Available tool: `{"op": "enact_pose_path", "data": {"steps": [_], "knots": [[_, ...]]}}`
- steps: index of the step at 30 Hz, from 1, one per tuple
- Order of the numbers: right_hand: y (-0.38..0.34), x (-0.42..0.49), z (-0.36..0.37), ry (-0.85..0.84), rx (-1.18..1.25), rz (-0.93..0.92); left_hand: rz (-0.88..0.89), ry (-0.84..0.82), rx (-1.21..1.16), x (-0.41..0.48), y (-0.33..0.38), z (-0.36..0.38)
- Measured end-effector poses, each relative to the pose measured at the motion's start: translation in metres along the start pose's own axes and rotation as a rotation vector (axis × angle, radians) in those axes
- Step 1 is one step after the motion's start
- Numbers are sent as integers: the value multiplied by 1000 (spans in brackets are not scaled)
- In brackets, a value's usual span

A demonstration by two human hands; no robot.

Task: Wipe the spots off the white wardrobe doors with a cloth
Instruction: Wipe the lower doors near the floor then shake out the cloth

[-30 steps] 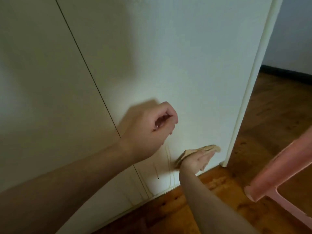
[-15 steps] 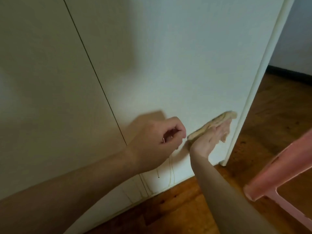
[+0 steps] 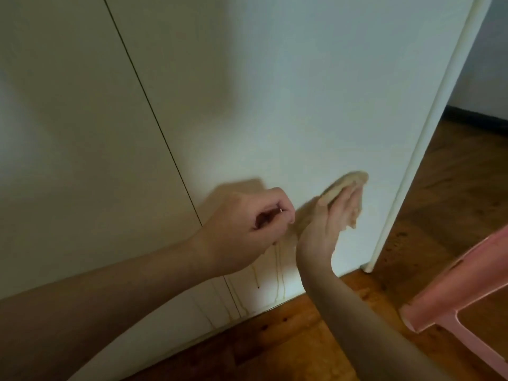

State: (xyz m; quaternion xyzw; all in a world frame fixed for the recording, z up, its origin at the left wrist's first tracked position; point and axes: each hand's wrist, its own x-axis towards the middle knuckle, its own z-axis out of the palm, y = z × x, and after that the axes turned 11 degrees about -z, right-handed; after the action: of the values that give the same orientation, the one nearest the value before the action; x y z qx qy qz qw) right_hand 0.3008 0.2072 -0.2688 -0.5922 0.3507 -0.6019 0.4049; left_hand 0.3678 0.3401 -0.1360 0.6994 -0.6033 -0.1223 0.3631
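Observation:
Two white wardrobe doors (image 3: 302,92) fill the view, split by a thin dark seam. My right hand (image 3: 327,221) presses a beige cloth (image 3: 345,184) flat against the lower part of the right door. My left hand (image 3: 247,226) rests as a loose fist against the same door, just left of the cloth, holding nothing that I can see. Thin yellowish drip streaks (image 3: 277,270) and a small dark spot (image 3: 258,287) run down the door below my hands, near the floor.
A wooden floor (image 3: 288,339) lies below the doors. A pink plastic chair leg (image 3: 453,292) juts in at the lower right. The wardrobe's right edge (image 3: 428,133) ends beside a passage with a dark skirting board.
My right hand slid the cloth up the door from near the floor, then back slightly to the left. My left hand stayed in a fist against the door.

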Motion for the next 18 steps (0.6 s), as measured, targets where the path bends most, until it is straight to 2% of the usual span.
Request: {"op": "enact_pose_path", "data": {"steps": [1,3,6,7,8,9,11,13,16,18], "knots": [[-15,-4,3,-92,-124,-267,41,26,11,-2,1,-2],[-24,-22,12,-292,-324,-626,92,69,20,-13,-5,-7],[37,-66,12,-690,-451,-1118,89,67,89,-38,-23,-14],[70,-76,5,-736,-559,-1241,41,58,93,-44,-29,-17],[103,-86,-3,-755,-629,-1272,-23,51,75,-52,-36,-19],[124,-94,-15,-759,-684,-1208,-78,35,55,-57,-42,-21],[142,-117,-26,-706,-658,-910,-134,9,51,-65,-51,-22],[136,-137,-19,-648,-402,-494,-189,-7,35,-73,-54,-18],[70,-146,18,-380,26,43,-242,-58,22,-79,-51,-16],[21,-132,36,-218,164,178,-211,-68,29,-81,-43,-18]]}}
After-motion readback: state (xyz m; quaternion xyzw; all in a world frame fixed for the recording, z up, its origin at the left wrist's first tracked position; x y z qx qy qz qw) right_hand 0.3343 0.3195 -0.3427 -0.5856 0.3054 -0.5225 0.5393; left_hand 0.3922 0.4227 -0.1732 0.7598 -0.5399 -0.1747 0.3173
